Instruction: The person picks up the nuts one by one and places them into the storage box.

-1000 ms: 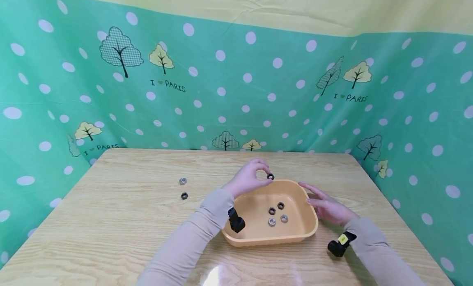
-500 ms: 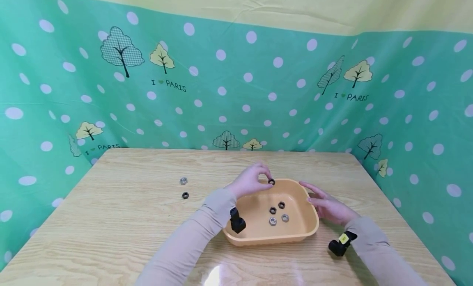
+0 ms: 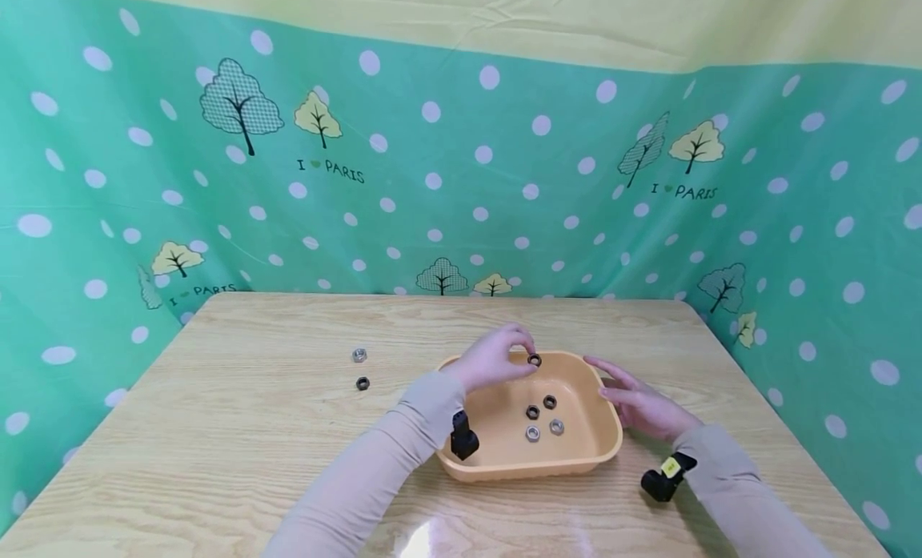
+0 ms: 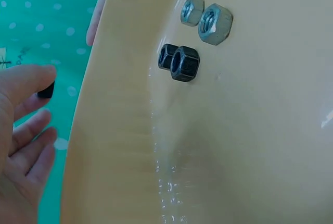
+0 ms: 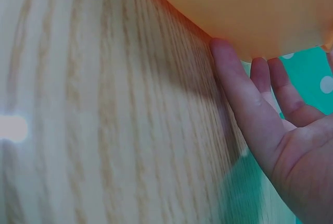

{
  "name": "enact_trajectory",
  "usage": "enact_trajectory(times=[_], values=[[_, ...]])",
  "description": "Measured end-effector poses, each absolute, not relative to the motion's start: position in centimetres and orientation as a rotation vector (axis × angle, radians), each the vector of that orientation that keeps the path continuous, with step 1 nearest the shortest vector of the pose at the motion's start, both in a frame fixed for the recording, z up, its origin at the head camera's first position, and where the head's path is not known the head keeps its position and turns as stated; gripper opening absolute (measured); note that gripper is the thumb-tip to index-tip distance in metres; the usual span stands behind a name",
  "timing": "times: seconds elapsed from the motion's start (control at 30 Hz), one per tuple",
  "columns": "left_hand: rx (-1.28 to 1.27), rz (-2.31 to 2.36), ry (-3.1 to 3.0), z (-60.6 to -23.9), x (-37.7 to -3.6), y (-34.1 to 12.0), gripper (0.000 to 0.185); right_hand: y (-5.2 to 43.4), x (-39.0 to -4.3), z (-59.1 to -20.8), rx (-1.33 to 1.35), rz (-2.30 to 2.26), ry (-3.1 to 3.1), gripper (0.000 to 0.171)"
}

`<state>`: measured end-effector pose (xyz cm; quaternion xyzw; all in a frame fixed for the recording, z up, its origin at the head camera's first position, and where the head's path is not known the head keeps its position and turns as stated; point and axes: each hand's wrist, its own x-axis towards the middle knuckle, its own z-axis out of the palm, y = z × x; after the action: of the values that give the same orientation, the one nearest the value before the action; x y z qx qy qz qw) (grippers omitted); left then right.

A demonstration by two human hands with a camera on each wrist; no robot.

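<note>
Lowering pinched black nut [image 3: 534, 360], left hand [image 3: 495, 359] brings it nearer 4 nuts [image 3: 533, 412] in bin [image 3: 529, 471], lower centre; right hand [image 3: 646, 404] touches bin, fingers relaxed.

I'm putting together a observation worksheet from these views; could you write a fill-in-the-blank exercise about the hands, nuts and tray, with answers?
1. The left hand pinches a nut whose colour is ____.
2. Inside the tray lie exactly ____ nuts.
3. The right hand touches the tray's ____ wall, not its inner one.
4. On the table lie a black nut and another nut coloured ____.

Missing words: black; four; outer; silver.
</note>
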<state>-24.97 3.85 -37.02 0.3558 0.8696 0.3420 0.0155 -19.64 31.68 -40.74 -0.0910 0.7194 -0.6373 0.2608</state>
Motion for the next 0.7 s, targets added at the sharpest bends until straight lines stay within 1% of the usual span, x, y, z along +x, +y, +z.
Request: enact_trajectory(times=[0.17,0.37,0.7], values=[[1.160,1.053,2.655,-36.98,-24.93,3.94,0.019,31.72,-19.62,-40.68,-0.240,-1.722,1.940,0.066],[1.269,0.925,2.529,-37.14,-24.92,3.99,0.017,31.83,-19.64,-40.76,-0.237,-1.726,1.927,0.067],[1.220,0.662,2.518,-37.51,-24.31,4.01,0.010,31.68,-19.65,-40.75,-0.214,-1.743,1.926,0.067]])
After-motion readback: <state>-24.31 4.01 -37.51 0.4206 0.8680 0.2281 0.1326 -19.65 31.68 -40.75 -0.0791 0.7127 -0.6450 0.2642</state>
